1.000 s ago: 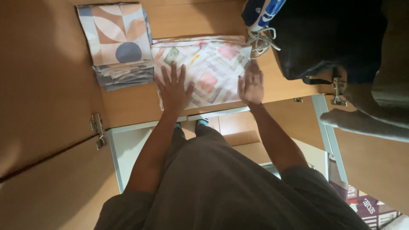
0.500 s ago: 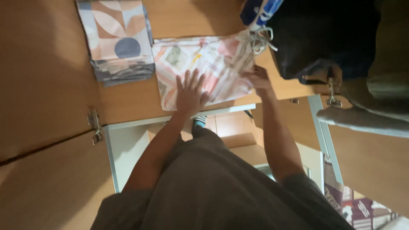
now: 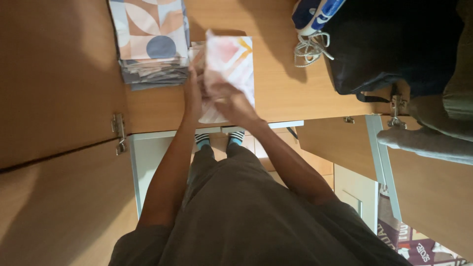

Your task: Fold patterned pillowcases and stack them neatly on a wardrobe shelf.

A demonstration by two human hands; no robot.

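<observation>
1. The left hand (image 3: pixel 193 93) presses flat, grip released, on the left edge of a folded patterned cloth (image 3: pixel 231 64) lying on the wooden shelf (image 3: pixel 286 93).
2. The right hand (image 3: pixel 231 101) seems clenched on the cloth's near fold, though blur obscures the fingers.
3. A stack of folded fabrics (image 3: pixel 150 42) lies just left; a dark bag (image 3: pixel 394 44) sits well right.

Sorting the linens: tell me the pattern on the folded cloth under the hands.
The folded cloth is white with pink and orange geometric shapes, seen in the head view.
</observation>
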